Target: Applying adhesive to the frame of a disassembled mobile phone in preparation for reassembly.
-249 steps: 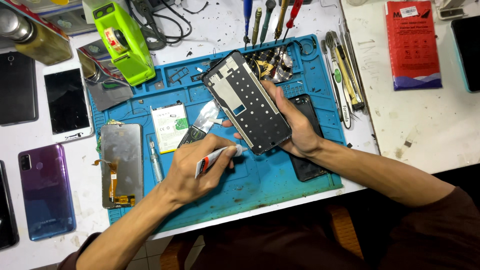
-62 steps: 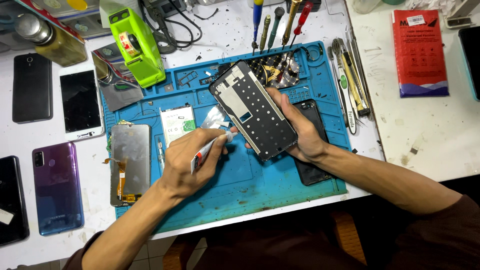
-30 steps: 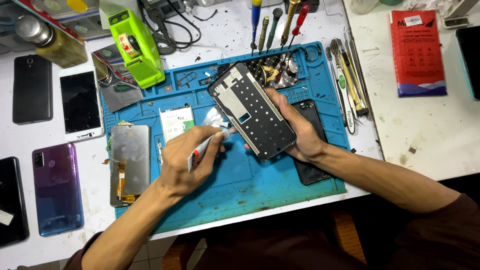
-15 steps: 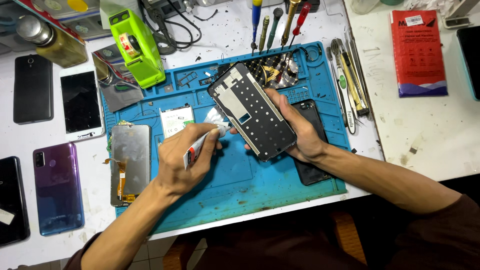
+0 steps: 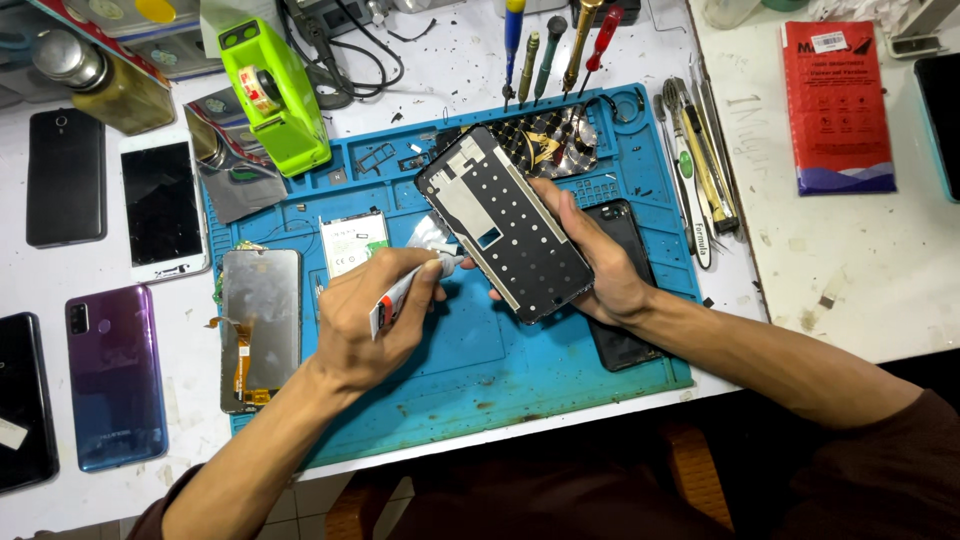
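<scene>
My right hand [image 5: 598, 268] grips a dark phone frame [image 5: 503, 222] with a white border and rows of small holes, tilted above the blue work mat [image 5: 470, 350]. My left hand [image 5: 365, 318] holds a small white and red glue tube [image 5: 400, 293], its tip touching the frame's lower left edge. A black phone [image 5: 625, 290] lies on the mat under my right wrist. A detached screen panel [image 5: 259, 325] with an orange flex cable rests at the mat's left edge. A small battery [image 5: 351, 241] lies just above my left hand.
Several phones [image 5: 113, 385] lie on the white table at left. A green tape dispenser [image 5: 274, 92] stands at the mat's top left. Screwdrivers [image 5: 548, 52] and tweezers [image 5: 695, 160] lie along the top and right of the mat. A red packet [image 5: 836, 105] sits far right.
The tube's tip has travelled along the frame's left edge toward its lower end. My right hand keeps the frame at nearly the same tilt.
</scene>
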